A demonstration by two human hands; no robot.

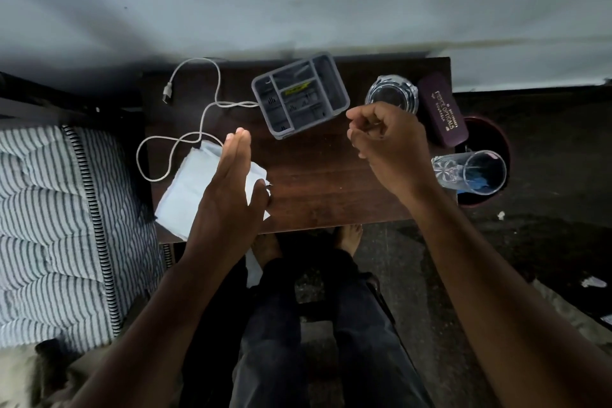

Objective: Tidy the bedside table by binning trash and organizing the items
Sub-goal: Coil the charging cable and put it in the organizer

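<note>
On the dark wooden bedside table [318, 185] a white folded tissue [185, 195] lies at the front left. My left hand [231, 182] hovers flat over its right side, fingers straight and together, holding nothing. A white USB cable [202, 124] loops from the tissue toward a grey compartment organizer [331, 86] at the back centre. My right hand [387, 142] is curled into a loose fist just right of the organizer; I cannot tell whether something small is pinched inside. A round glass dish [392, 88], a maroon spectacle case [442, 109] and a clear drinking glass [477, 172] stand at the right.
A dark red bin [500, 142] sits on the floor against the table's right side, partly behind the glass. A bed with striped bedding [49, 225] borders the left. A pale wall runs behind. My legs and bare feet [347, 238] are at the front edge.
</note>
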